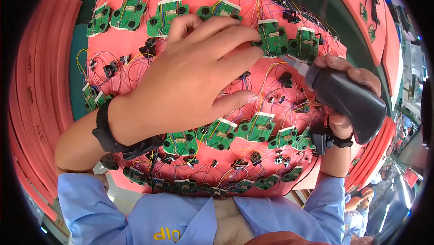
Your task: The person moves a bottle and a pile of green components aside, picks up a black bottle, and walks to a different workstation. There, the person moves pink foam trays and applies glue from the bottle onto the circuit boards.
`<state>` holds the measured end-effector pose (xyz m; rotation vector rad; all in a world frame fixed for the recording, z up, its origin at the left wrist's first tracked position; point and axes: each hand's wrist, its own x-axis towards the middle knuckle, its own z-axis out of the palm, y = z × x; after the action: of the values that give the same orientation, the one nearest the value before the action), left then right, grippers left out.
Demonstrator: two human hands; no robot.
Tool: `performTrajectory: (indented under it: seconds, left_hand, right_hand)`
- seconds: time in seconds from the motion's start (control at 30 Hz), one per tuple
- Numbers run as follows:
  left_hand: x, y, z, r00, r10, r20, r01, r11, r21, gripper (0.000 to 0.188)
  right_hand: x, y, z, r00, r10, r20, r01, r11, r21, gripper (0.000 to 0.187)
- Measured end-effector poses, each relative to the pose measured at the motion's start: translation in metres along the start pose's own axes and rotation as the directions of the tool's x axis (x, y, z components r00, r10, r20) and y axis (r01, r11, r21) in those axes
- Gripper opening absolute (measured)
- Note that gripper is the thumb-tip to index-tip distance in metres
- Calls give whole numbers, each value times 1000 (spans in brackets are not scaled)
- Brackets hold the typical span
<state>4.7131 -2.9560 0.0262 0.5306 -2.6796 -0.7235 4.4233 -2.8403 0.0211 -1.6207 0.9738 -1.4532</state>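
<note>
My left hand [199,73] reaches across the pink foam sheet [169,73], palm down with fingers stretched and thumb apart. Its index and middle fingertips are at the left edge of a green circuit board [272,39] in the back row, perhaps touching it. In my right hand [367,80] is a black squeeze bottle [346,102], tilted so that its pale narrow nozzle [296,65] points at the lower edge of that board. Another green board [305,45] lies just right of it. My left hand partly covers a back-row board [221,9].
Several wired green boards [255,127] lie in rows on the foam, with thin coloured wires and small black parts [110,69] between. Stacked pink foam sheets stand left [40,87] and right [379,154]. Another person's hand [367,194] shows at the lower right.
</note>
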Motion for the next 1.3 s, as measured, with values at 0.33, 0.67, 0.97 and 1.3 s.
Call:
performTrajectory:
  seconds: [0.33,0.67,0.97,1.3]
  left_hand:
    - [-3,2,1,1000,-7,-3,7,1000,7,57]
    - [-1,3,-1,1000,-15,5,15,1000,0,57]
    - [-1,6,-2,1000,-21,14,21,1000,-2,58]
    - [-6,15,-48,992,-89,-85,59,949,-309,43]
  right_hand:
    - [0,1,1,995,38,90,-33,998,-61,75]
    - [-1,0,1,998,33,53,-30,998,-60,75]
    - [3,-1,3,994,108,-2,-107,985,135,72]
    - [-7,-90,-13,885,342,-317,-52,748,662,74]
